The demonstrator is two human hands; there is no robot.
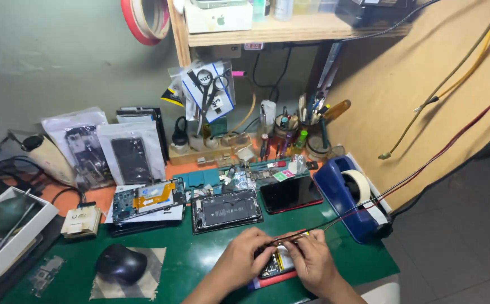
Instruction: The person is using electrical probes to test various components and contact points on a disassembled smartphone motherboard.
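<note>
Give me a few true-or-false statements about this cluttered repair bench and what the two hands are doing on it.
1. Both hands work on an opened phone at the near edge of the green mat. True: the left hand and right hand meet over it.
2. The computer mouse sits under the right hand. False: it lies untouched on a cloth, well left of both hands.
3. A blue tape dispenser stands right of the hands. True.
4. Red and black probe wires run in from the right toward the hands. True.
5. The dark phone with a red edge is held in the left hand. False: it lies on the mat beyond the hands.
</note>
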